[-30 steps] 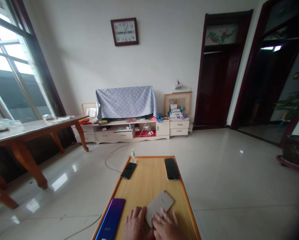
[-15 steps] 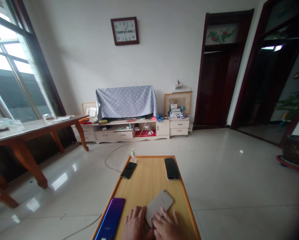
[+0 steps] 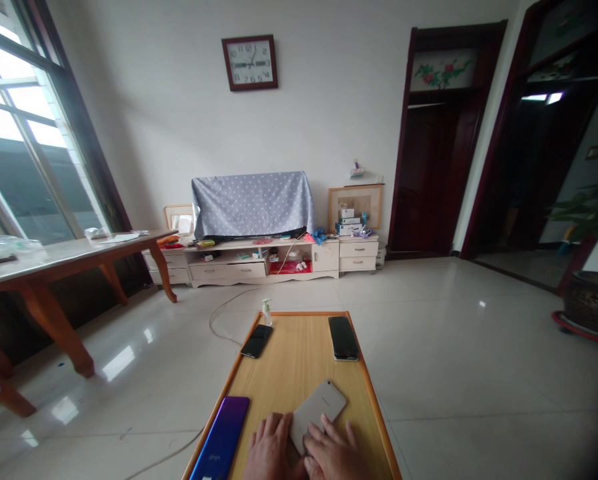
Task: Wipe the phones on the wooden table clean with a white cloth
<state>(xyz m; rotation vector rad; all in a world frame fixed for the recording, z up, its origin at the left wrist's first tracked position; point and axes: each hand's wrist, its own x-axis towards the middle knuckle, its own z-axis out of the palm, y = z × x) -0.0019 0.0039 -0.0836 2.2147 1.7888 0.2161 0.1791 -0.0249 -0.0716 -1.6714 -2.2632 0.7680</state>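
Observation:
A pale gold smartphone [image 3: 321, 407] lies back up at a slant on the small wooden table. My left hand [image 3: 269, 443] is closed at its left edge, fingers together and bent against it. The fingers of my right hand [image 3: 331, 450] are spread over the lower part of its back. Both thumbs come close together near the phone's bottom end, which the hands partly hide. A blue-purple smartphone [image 3: 222, 437] lies left of my left hand, along the table's edge.
A black smartphone [image 3: 257, 341] and a small pump bottle [image 3: 267, 312] are at the table's far left corner. Another dark phone [image 3: 343, 338] lies far right. The table's raised rim [image 3: 373, 393] surrounds them. Beyond stands a low cabinet [image 3: 263, 270]; a larger table [image 3: 99, 247] is at left.

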